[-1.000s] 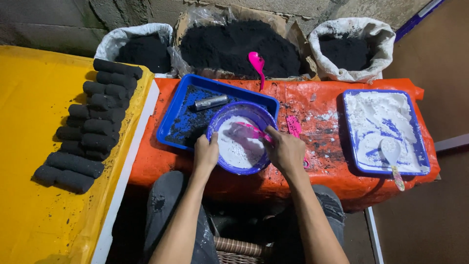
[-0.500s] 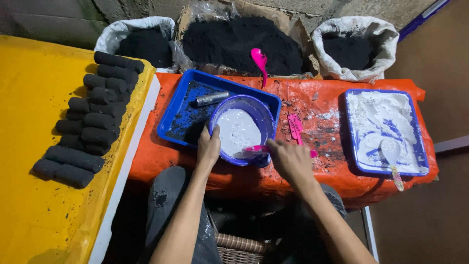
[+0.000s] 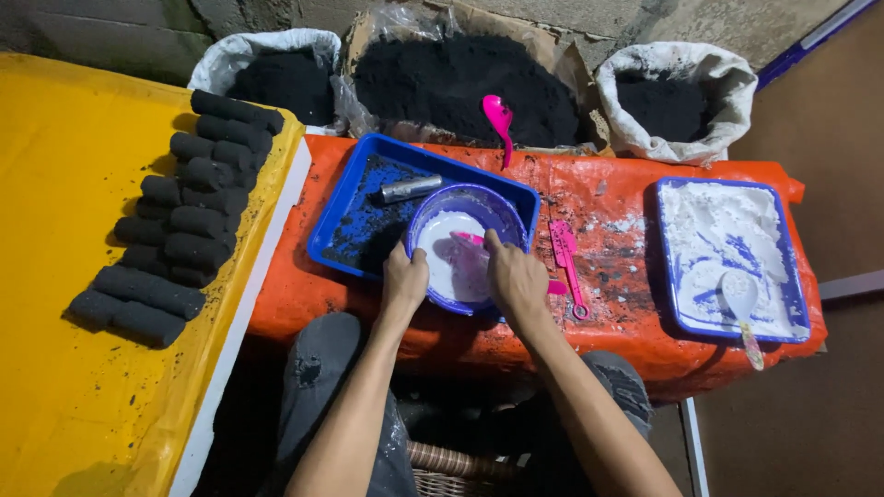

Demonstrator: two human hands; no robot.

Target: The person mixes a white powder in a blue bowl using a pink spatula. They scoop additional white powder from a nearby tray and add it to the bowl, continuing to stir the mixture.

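Gripping the near-left rim of the purple bowl (image 3: 470, 207), the left hand (image 3: 405, 281) steadies it on the orange surface (image 3: 608, 207). Black briquettes (image 3: 184, 225) lie stacked well left of the bowl, on yellow sheeting. At the bowl's right, the right hand (image 3: 516, 276) grips a pink spoon (image 3: 465, 239) set in the white paste. Farther right sits a blue tray of white powder (image 3: 727, 253).
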